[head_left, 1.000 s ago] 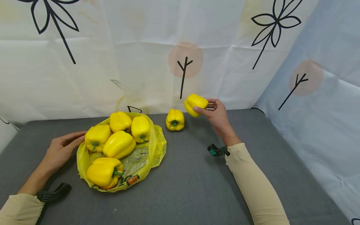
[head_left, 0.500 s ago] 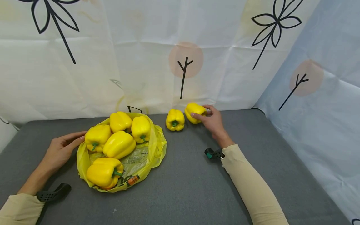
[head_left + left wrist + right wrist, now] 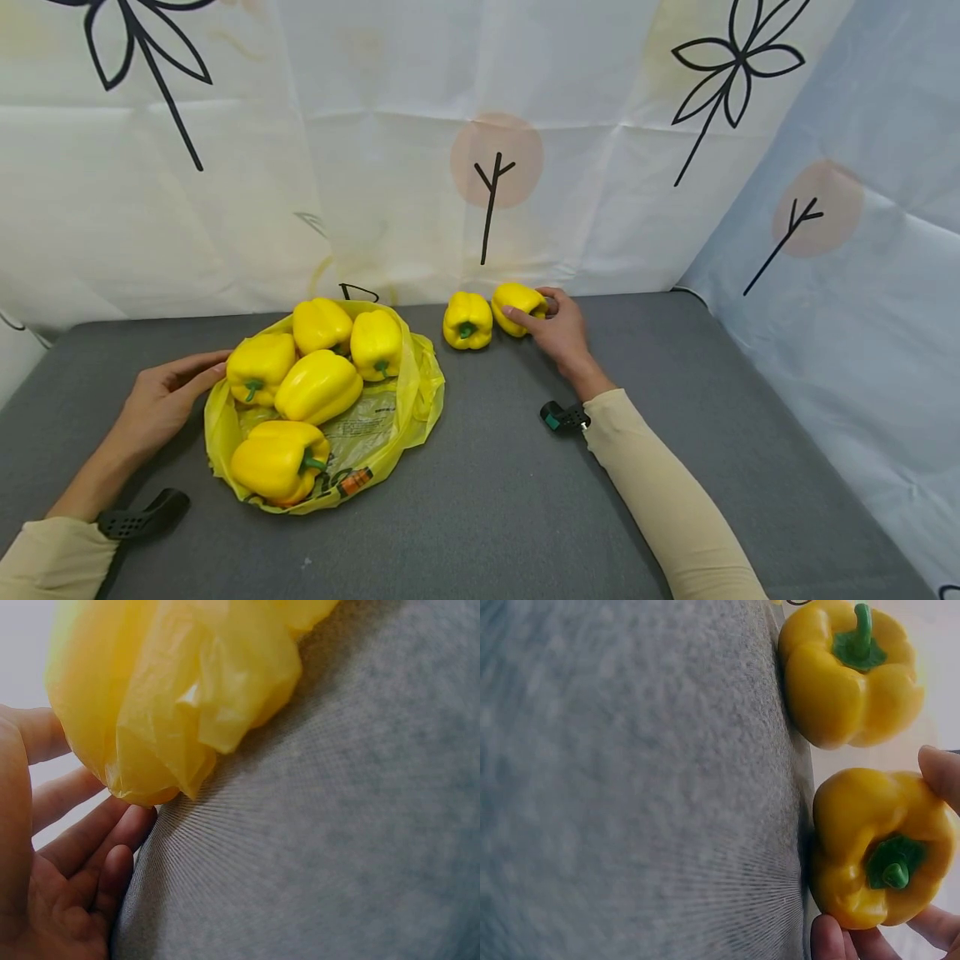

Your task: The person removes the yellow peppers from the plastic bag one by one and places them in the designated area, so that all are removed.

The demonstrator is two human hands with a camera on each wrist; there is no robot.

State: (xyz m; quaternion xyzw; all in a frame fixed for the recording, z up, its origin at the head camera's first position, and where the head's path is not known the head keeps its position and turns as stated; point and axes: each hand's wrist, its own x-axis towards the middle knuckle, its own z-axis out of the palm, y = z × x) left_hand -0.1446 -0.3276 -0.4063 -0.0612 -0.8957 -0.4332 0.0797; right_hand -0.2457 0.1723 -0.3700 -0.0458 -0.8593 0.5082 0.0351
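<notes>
At the back of the table, my right hand [image 3: 561, 331] holds a yellow bell pepper [image 3: 885, 840] between thumb and fingers. The pepper is down at the table surface, its green stem facing the right wrist camera. Just left of it stands a second yellow bell pepper [image 3: 467, 321]. A yellow plastic bag [image 3: 420, 392] with a rolled-down rim lies to the left, several bell peppers [image 3: 318, 387] inside it. My left hand [image 3: 161, 402] rests against the bag's left side; in the left wrist view its loosely extended fingers touch the thin plastic [image 3: 172, 697].
The grey cloth-covered table [image 3: 465, 500] runs back to a white printed sheet [image 3: 375, 167] hanging behind it. Another hanging sheet [image 3: 862, 333] closes off the right side. Dark bands [image 3: 146, 514] sit on both wrists.
My right hand has lowered its bell pepper from above the table to the surface, beside the other loose pepper. The left hand and the bag have stayed in place.
</notes>
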